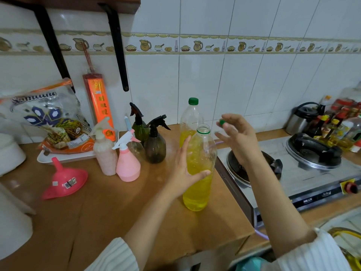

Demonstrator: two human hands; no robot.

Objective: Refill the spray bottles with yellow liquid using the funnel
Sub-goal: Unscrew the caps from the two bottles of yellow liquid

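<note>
Head view, one frame, looking down on a brown table. At centre stands an uncapped bottle, upright, roughly two-thirds full of yellow liquid, with a green ring at its neck. The left hand lies flat against the bottle's left side, fingers straight, thumb across the front; the grip is spread rather than wrapped. The right hand is raised just right of the bottle mouth, pinching a small green cap at the fingertips, clear of the neck. A second bottle, still capped, stands directly behind the first. Four spray bottles wait left of centre: a pink one, a milky white one beside it, and two dark ones behind; all appear to carry their trigger heads. The pink funnel lies on the table at lower left, mouth down and spout pointing up and away, well apart from both hands. Judgement: opening of the supply bottle is done; no filling has begun. The funnel lies to the left of both hands, beyond the spray bottles, and the left hand is the nearer. A stove occupies the right of the frame, close to the open bottle.
</note>
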